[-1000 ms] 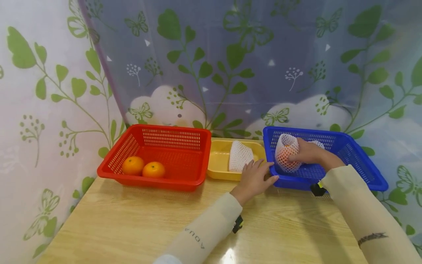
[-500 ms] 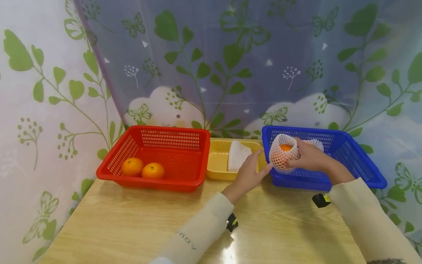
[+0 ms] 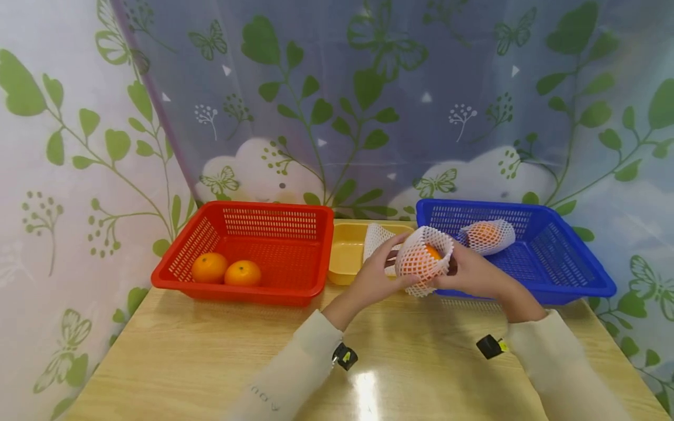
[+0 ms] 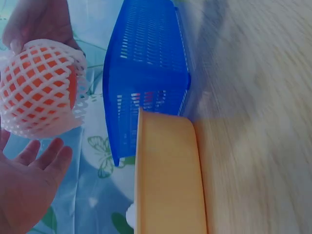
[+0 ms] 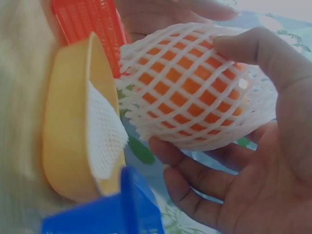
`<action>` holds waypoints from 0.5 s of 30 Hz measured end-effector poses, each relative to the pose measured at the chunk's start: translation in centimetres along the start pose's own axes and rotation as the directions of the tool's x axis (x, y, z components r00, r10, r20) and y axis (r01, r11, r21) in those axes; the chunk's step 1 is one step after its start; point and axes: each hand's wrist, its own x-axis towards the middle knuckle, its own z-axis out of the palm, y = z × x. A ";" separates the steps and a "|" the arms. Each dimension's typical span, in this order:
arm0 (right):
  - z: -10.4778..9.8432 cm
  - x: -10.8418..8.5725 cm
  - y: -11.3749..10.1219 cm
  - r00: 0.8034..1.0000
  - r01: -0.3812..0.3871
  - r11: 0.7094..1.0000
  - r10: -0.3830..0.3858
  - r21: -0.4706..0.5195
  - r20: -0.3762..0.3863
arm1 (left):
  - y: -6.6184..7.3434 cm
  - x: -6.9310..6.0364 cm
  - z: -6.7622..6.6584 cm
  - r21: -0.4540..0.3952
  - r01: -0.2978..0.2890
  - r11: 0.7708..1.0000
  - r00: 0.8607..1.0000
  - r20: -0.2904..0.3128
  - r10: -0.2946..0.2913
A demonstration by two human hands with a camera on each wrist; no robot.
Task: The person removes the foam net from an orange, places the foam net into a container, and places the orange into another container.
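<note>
Above tabletop [image 3: 210, 333], clamping 1 netted orange [image 3: 418, 262] in right fingers [image 5: 202, 170], with left fingers [image 4: 59, 163] apart beside it; seemingly at unwrapping, probably calling for pinching netting [image 5: 195, 142] left-handed.

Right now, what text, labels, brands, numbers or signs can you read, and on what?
Nothing reads fully.
Left sleeve: row of dark letters, last perhaps "A"; rest too blurred.
Black device at left wrist: yellow patch with dark mark, too small.
Black device at right wrist: yellow patch, too small.
Netted orange, red basket, blue basket, yellow tray: no text visible.
</note>
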 end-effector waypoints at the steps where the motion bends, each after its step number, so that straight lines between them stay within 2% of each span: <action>1: 0.4 0.0 0.1 1.000 0.009 1.000 -0.009 0.015 0.002 | -0.1 -0.3 -0.3 0.002 -0.008 1.000 1.000 0.004 0.008; 5: 2.3 0.0 0.4 1.000 0.026 0.999 -0.026 0.046 0.000 | -0.3 -1.8 -1.5 0.026 0.007 1.000 0.999 0.034 -0.008; 9: 4.3 0.0 0.6 0.999 0.040 0.991 -0.042 0.126 0.015 | -0.3 -3.2 -2.6 0.040 0.064 0.997 0.994 0.082 -0.067; 15: 6.7 -0.1 0.7 1.000 0.018 0.980 -0.022 0.197 0.018 | -0.8 -4.7 -3.9 0.045 0.086 0.995 0.985 0.146 -0.092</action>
